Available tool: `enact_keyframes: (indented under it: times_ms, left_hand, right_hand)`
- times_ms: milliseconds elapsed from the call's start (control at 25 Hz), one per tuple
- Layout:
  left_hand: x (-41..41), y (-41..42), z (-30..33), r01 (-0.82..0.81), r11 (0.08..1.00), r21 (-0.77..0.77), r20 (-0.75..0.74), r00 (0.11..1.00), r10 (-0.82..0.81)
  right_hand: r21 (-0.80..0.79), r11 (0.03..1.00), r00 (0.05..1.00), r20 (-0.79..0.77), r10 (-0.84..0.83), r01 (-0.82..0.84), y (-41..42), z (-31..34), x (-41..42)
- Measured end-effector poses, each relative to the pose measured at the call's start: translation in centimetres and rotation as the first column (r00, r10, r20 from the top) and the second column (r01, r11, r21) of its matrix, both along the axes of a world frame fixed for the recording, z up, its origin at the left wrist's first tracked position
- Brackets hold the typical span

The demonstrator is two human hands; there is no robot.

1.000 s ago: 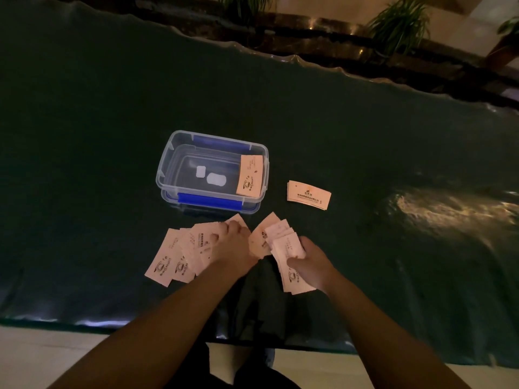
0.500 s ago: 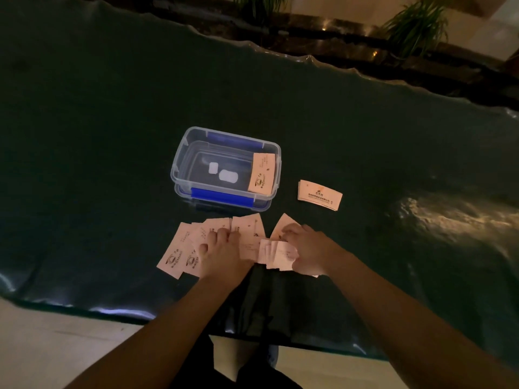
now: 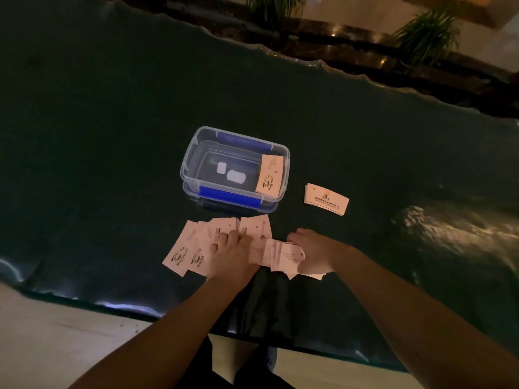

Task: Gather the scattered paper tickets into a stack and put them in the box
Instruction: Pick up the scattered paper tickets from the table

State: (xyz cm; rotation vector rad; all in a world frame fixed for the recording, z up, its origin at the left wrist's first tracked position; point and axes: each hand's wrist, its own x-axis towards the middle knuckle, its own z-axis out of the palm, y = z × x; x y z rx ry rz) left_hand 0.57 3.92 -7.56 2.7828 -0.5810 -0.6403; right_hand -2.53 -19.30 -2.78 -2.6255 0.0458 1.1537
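Observation:
Several pale pink paper tickets (image 3: 196, 242) lie fanned on the dark green table near its front edge. My left hand (image 3: 233, 254) presses flat on the middle of the spread. My right hand (image 3: 311, 252) grips a bunch of overlapping tickets (image 3: 283, 255) at the right end, thumb over them. Behind them stands a clear plastic box (image 3: 191, 161) with blue clips, one ticket (image 3: 269, 175) leaning inside its right wall. A separate small stack of tickets (image 3: 325, 198) lies to the right of the box.
The dark green table cover (image 3: 112, 136) spreads wide on both sides. Its front edge (image 3: 84, 300) is close to my body. Potted plants (image 3: 429, 32) and a dark ledge stand beyond the far edge. A bright reflection (image 3: 449, 228) shines at right.
My right hand has come down from holding its tickets up and now rests on the table, pushing them leftward toward my left hand. The left hand has stayed on the spread.

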Motion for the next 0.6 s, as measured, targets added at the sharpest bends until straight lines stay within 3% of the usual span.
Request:
enact_keyframes:
  times_ms: [120, 280, 440, 600]
  left_hand:
    - [0.0, -0.7, -0.2, 0.029, 0.999, -0.031, -0.025, 0.999, -0.03]
    - [-0.1, -1.3, -0.5, 0.114, 0.99, -0.08, 0.017, 0.993, -0.113]
    - [-0.2, -1.4, -0.1, -0.176, 0.935, -0.308, -0.141, 0.98, 0.138]
    - [0.0, -1.9, 0.9, -0.327, 0.889, -0.32, -0.305, 0.924, 0.23]
  right_hand:
    - [0.128, 0.962, 0.969, 0.006, -0.245, 0.243, 0.1, -0.3, -1.1]
    - [0.241, 0.868, 0.897, -0.029, -0.44, 0.434, 1.7, -0.7, -1.8]
    - [0.354, 0.711, 0.781, -0.101, -0.616, 0.607, 2.5, -0.9, -1.9]
    - [0.424, 0.494, 0.596, -0.147, -0.789, 0.759, 2.4, -0.9, -1.6]
